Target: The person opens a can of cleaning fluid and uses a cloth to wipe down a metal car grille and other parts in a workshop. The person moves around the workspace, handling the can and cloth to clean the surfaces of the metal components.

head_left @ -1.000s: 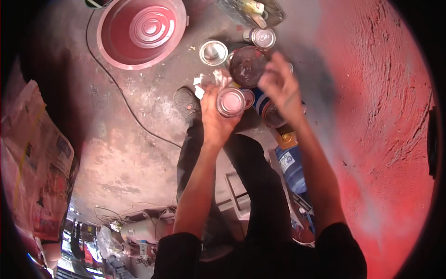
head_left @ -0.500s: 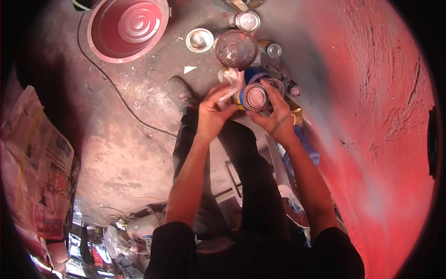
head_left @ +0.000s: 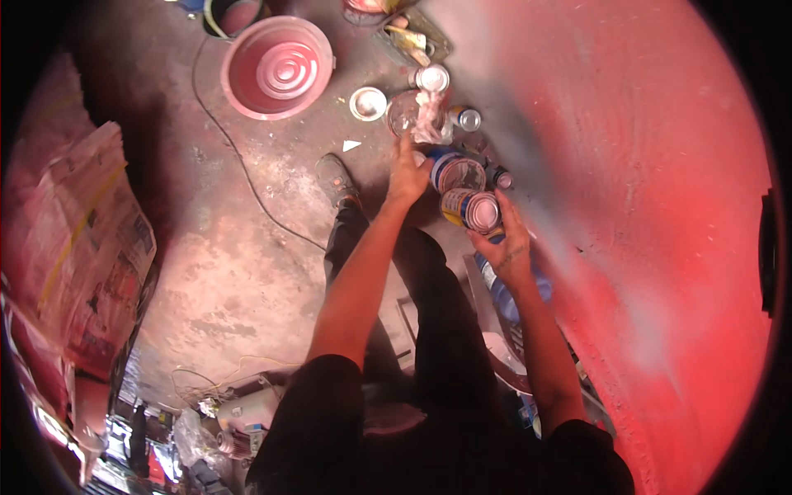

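A small paint can (head_left: pixel 462 209) with a yellow and blue label and a ringed metal end is in my right hand (head_left: pixel 511 239), fingers and thumb around its side. My left hand (head_left: pixel 406 176) reaches forward, its index finger stretched out and nothing seen in its grasp. Just beyond its fingertips a crumpled pinkish-white rag (head_left: pixel 428 118) lies over a round container (head_left: pixel 401 111). A larger blue can (head_left: pixel 458 172) with a stained top stands between my hands. A pale round object, partly hidden, is beside my left fingers.
A wide pink basin (head_left: pixel 278 68) stands far left, with a dark bucket (head_left: pixel 233 16) behind it. A metal bowl (head_left: pixel 368 104), small cans (head_left: pixel 467 119) and a tray of tools (head_left: pixel 412 37) sit ahead. A cable (head_left: pixel 247 177) crosses the floor; a red wall (head_left: pixel 643 206) rises at right.
The rag has left my left hand and now lies on the round container. My right hand has drawn the small can back, away from my left hand. The head view has shifted.
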### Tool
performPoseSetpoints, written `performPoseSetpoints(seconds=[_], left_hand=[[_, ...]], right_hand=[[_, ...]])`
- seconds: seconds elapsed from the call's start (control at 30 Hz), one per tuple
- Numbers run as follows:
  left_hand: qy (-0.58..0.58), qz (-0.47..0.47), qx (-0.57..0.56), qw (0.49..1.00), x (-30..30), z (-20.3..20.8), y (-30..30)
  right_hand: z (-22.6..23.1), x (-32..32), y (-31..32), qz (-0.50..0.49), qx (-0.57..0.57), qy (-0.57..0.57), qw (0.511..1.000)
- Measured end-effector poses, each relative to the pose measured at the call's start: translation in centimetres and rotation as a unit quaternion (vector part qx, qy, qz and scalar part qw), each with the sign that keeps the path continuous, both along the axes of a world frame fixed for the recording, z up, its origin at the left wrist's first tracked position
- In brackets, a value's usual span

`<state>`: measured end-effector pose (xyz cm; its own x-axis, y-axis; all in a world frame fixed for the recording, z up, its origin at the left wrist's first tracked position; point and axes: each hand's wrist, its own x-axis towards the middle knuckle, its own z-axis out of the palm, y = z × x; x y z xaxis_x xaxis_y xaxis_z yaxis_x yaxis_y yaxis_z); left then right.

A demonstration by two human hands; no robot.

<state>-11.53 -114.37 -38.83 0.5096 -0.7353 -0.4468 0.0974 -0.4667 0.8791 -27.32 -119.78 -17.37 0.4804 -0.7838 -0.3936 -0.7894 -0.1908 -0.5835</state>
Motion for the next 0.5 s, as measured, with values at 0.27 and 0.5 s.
performPoseSetpoints(seconds=[0.27, 0.5], left_hand=[[-0.159, -0.075, 0.093, 0.98, 3.9, 14.3, 24.4], [-0.217, 0.134, 0.104, 0.961, -1.0, 35.8, 39.4]], right_hand=[[11.0, 3.5, 5.2, 0.191, 0.001, -0.091, 0.977], [19.9, 9.4, 18.0, 0.465, 0.053, -0.094, 0.879]])
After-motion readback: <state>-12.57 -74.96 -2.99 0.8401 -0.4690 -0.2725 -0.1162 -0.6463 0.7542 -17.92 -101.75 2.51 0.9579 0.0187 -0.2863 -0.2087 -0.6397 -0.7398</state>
